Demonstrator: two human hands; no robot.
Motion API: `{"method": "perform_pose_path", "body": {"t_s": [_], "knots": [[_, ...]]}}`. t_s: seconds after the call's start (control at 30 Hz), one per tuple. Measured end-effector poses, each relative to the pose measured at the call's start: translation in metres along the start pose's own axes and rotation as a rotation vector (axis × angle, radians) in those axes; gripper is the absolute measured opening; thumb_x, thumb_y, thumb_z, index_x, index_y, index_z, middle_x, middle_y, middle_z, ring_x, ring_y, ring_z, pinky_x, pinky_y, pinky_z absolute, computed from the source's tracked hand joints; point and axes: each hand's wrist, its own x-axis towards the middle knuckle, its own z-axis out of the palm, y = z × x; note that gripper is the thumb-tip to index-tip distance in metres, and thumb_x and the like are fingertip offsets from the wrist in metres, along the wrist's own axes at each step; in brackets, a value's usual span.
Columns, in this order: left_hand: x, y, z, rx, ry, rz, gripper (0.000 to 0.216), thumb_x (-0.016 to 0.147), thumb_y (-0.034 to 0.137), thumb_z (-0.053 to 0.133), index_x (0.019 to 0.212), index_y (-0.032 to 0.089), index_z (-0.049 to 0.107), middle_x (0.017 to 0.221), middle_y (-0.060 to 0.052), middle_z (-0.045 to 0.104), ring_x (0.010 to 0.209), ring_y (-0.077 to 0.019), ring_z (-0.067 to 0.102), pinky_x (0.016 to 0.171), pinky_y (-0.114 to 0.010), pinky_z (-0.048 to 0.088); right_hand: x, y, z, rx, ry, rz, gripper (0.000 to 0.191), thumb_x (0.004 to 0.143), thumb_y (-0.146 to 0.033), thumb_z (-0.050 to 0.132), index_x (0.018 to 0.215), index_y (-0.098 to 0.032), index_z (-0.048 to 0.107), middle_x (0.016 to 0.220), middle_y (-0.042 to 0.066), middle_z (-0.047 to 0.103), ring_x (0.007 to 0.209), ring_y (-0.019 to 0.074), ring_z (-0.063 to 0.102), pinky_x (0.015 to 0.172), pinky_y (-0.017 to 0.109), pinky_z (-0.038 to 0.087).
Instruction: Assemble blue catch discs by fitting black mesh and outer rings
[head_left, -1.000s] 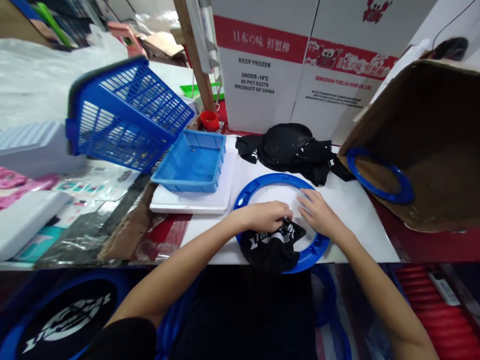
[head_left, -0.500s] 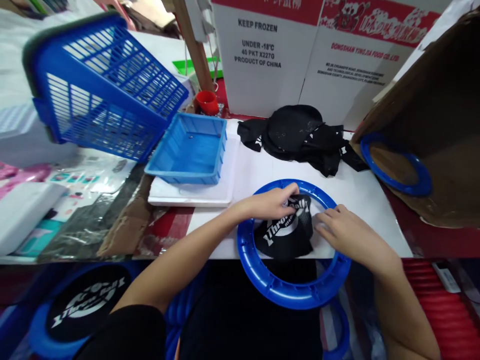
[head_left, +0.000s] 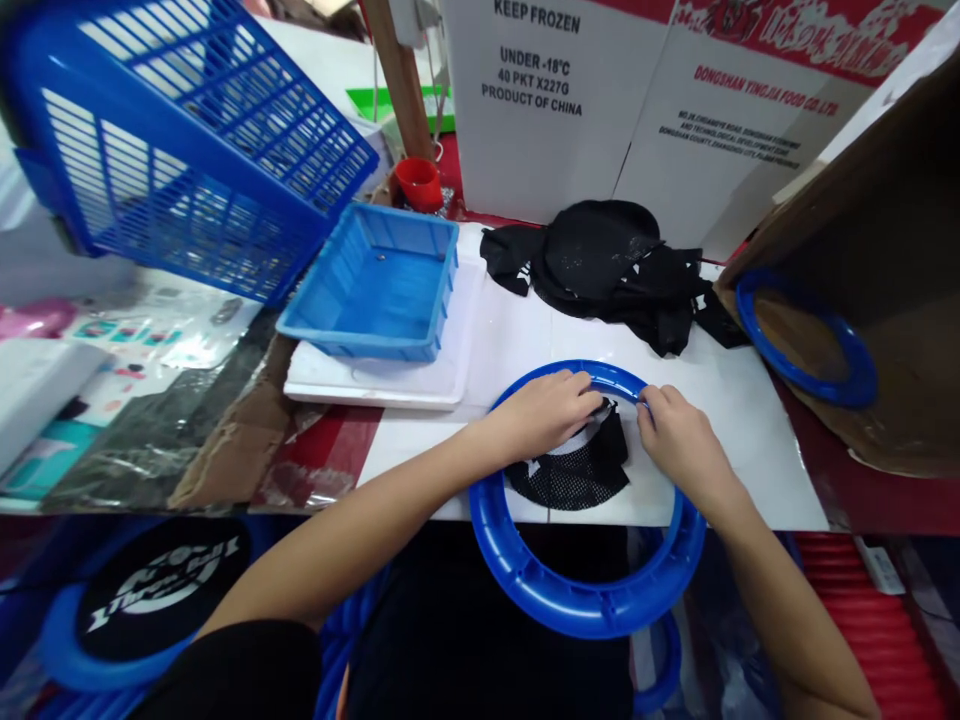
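Note:
A blue plastic ring (head_left: 577, 590) lies half on the white table sheet (head_left: 735, 470), its near half hanging over the front edge. A piece of black mesh cloth (head_left: 574, 470) with white print lies bunched inside the ring. My left hand (head_left: 551, 410) is closed on the top of the cloth at the ring's far rim. My right hand (head_left: 679, 440) pinches the same far rim and the cloth's edge just to the right.
A pile of black cloths (head_left: 607, 265) lies behind the ring. A small blue tray (head_left: 375, 285) sits on a white board, a tilted blue basket (head_left: 172, 140) at far left. A cardboard box (head_left: 885, 270) holding another blue ring (head_left: 806, 335) stands right. A finished disc (head_left: 135, 600) lies lower left.
The ring has slid toward me and now overhangs the table edge. Both hands moved from the ring's near side to its far rim, carrying the black cloth up with them.

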Motion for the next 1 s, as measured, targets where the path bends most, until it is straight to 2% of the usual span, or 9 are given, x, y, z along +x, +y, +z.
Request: {"method": "perform_pose_path", "body": {"t_s": [0.17, 0.23, 0.3, 0.4, 0.47, 0.63, 0.73, 0.87, 1.0], "knots": [[-0.003, 0.000, -0.005, -0.455, -0.108, 0.231, 0.008, 0.106, 0.022, 0.064, 0.112, 0.020, 0.068, 0.112, -0.008, 0.069, 0.103, -0.0224, 0.068, 0.091, -0.033, 0.053, -0.007, -0.015, -0.013, -0.098, -0.096, 0.107, 0.018, 0.100, -0.008, 0.044, 0.102, -0.020, 0.059, 0.091, 0.013, 0.072, 0.063, 0.0240, 0.066, 0.059, 0.033, 0.032], [-0.005, 0.000, -0.007, -0.592, -0.221, 0.299, 0.010, 0.102, 0.017, 0.067, 0.110, 0.023, 0.069, 0.109, -0.005, 0.072, 0.103, -0.0211, 0.069, 0.093, -0.031, 0.054, 0.000, -0.018, -0.023, -0.015, -0.146, 0.011, 0.020, 0.099, -0.008, 0.044, 0.100, -0.020, 0.059, 0.084, 0.011, 0.073, 0.066, 0.0242, 0.068, 0.061, 0.033, 0.034], [-0.006, -0.001, -0.008, -0.657, -0.292, 0.345, 0.014, 0.097, 0.011, 0.071, 0.104, 0.023, 0.071, 0.105, -0.003, 0.074, 0.104, -0.0205, 0.071, 0.094, -0.030, 0.054, 0.015, -0.016, -0.031, 0.209, -0.279, -0.216, 0.017, 0.097, -0.010, 0.047, 0.095, -0.022, 0.058, 0.078, 0.006, 0.072, 0.070, 0.0228, 0.068, 0.064, 0.031, 0.039], [-0.005, -0.002, -0.003, -0.550, -0.142, 0.286, 0.016, 0.095, 0.007, 0.068, 0.101, 0.021, 0.070, 0.112, -0.006, 0.074, 0.110, -0.0228, 0.070, 0.096, -0.032, 0.055, 0.042, -0.008, -0.033, 0.618, -0.576, -0.502, 0.013, 0.093, -0.016, 0.050, 0.088, -0.024, 0.059, 0.070, -0.001, 0.068, 0.069, 0.0189, 0.066, 0.067, 0.029, 0.046], [-0.002, -0.001, 0.001, -0.377, -0.015, 0.203, 0.018, 0.097, 0.007, 0.061, 0.107, 0.020, 0.068, 0.119, -0.009, 0.072, 0.111, -0.0251, 0.070, 0.093, -0.035, 0.057, 0.057, -0.002, -0.026, 0.813, -0.705, -0.487, 0.015, 0.097, -0.027, 0.050, 0.089, -0.024, 0.062, 0.071, -0.002, 0.068, 0.067, 0.0180, 0.064, 0.068, 0.030, 0.050], [0.003, 0.000, 0.002, -0.076, 0.117, 0.011, 0.030, 0.098, 0.018, 0.064, 0.128, 0.017, 0.059, 0.127, -0.014, 0.065, 0.111, -0.0297, 0.068, 0.090, -0.040, 0.059, 0.062, 0.005, -0.004, 1.215, -0.570, -0.141, 0.050, 0.101, -0.069, 0.052, 0.107, -0.022, 0.068, 0.090, 0.002, 0.070, 0.076, 0.0186, 0.061, 0.071, 0.033, 0.054], [0.004, -0.001, -0.004, -0.023, 0.126, -0.120, 0.041, 0.096, 0.032, 0.073, 0.131, 0.018, 0.056, 0.127, -0.013, 0.066, 0.110, -0.0300, 0.069, 0.088, -0.040, 0.057, 0.054, 0.004, -0.003, 1.299, -0.521, -0.132, 0.063, 0.100, -0.079, 0.050, 0.113, -0.020, 0.069, 0.097, 0.006, 0.072, 0.088, 0.0219, 0.065, 0.078, 0.036, 0.056], [0.004, -0.008, -0.009, 0.016, 0.029, -0.194, 0.033, 0.094, 0.044, 0.078, 0.111, 0.019, 0.063, 0.102, -0.009, 0.073, 0.099, -0.0303, 0.069, 0.080, -0.037, 0.051, 0.047, 0.000, -0.013, 1.117, -0.552, -0.249, 0.047, 0.091, -0.067, 0.075, 0.097, -0.021, 0.069, 0.089, 0.001, 0.068, 0.081, 0.0188, 0.061, 0.070, 0.031, 0.050], [0.004, -0.017, -0.012, 0.012, 0.014, -0.117, 0.033, 0.091, 0.046, 0.083, 0.098, 0.019, 0.066, 0.087, -0.006, 0.072, 0.094, -0.0293, 0.069, 0.080, -0.036, 0.046, 0.047, 0.003, -0.022, 1.132, -0.530, -0.235, 0.031, 0.092, -0.050, 0.076, 0.092, -0.021, 0.064, 0.082, -0.002, 0.064, 0.074, 0.0160, 0.058, 0.065, 0.028, 0.045]]}}
